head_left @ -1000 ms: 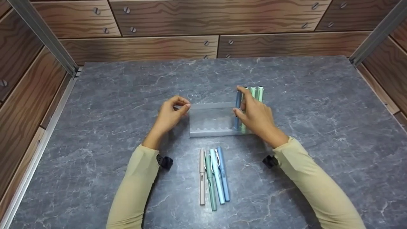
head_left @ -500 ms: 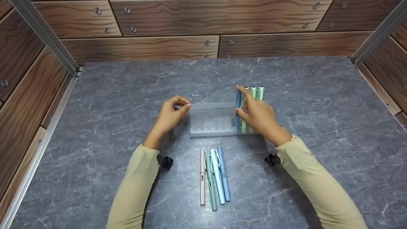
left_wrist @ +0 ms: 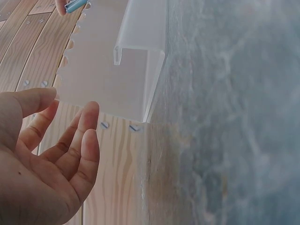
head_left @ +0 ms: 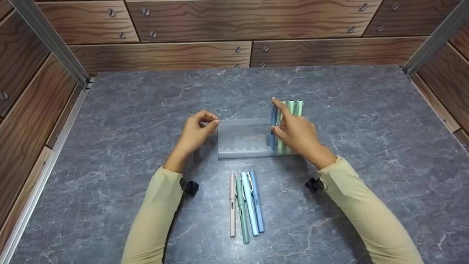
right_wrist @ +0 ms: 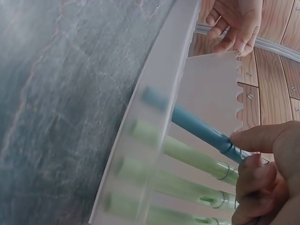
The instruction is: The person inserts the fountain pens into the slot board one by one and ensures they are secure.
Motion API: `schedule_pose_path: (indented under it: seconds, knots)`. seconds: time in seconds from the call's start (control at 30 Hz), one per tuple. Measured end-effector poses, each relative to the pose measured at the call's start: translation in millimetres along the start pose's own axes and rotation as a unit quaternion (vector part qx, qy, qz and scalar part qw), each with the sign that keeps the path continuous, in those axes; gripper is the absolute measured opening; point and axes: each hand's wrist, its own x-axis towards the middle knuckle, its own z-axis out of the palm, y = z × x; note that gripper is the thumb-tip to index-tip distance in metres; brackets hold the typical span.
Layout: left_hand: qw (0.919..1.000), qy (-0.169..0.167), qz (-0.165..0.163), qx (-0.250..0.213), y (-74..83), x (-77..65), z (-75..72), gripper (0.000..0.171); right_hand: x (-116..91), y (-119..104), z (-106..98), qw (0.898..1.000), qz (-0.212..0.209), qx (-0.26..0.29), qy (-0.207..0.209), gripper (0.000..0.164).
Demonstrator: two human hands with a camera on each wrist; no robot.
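Observation:
A frosted clear pen rack (head_left: 242, 137) with notched edges stands on the table. My left hand (head_left: 196, 132) pinches its upper left corner between thumb and forefinger, the other fingers loosely bent beside it in the left wrist view. My right hand (head_left: 299, 134) holds a blue pen (right_wrist: 199, 125) between thumb and fingers, its forefinger reaching up to the pen's top end. That pen leans in the rack, its lower end behind the translucent front lip. Next to it on the right, light green pens (head_left: 300, 107) fill the rack's end, partly hidden by the right hand.
In front of the rack, a beige pen (head_left: 232, 209), a dark green pen (head_left: 243, 216), a light blue pen (head_left: 250, 207) and a blue pen (head_left: 257, 205) lie side by side on the grey marbled table (head_left: 146, 95). Wood-patterned panels (head_left: 190, 22) wall in the table.
The right thumb has shifted slightly to the right along the blue pen, and the right wrist has moved a little right. The left hand and rack stay in place.

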Motion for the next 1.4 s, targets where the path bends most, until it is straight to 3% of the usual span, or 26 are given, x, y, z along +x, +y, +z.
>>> schedule_pose_path:
  seconds: [0.33, 0.7, 1.03, 1.4]
  knots:
    - [1.0000, 0.004, -0.004, 0.000, 0.4, -1.5, -0.2, 0.014, -9.5, -5.5, -0.6, 0.999, -0.021, 0.019, 0.022, 0.070]
    - [1.0000, 0.006, 0.000, -0.002, 2.0, -2.5, -0.5, 0.014, -23.8, -18.5, 2.3, 0.998, -0.053, 0.043, 0.012, 0.060]
    - [0.9999, -0.001, -0.011, 0.003, 0.6, -1.1, -1.4, 0.016, -39.1, -23.6, 5.0, 0.992, -0.052, 0.097, -0.057, 0.058]
    - [1.0000, 0.005, -0.001, -0.004, -0.1, -0.5, 0.2, 0.014, -55.5, -25.7, 13.8, 0.972, -0.058, 0.179, -0.141, 0.066]
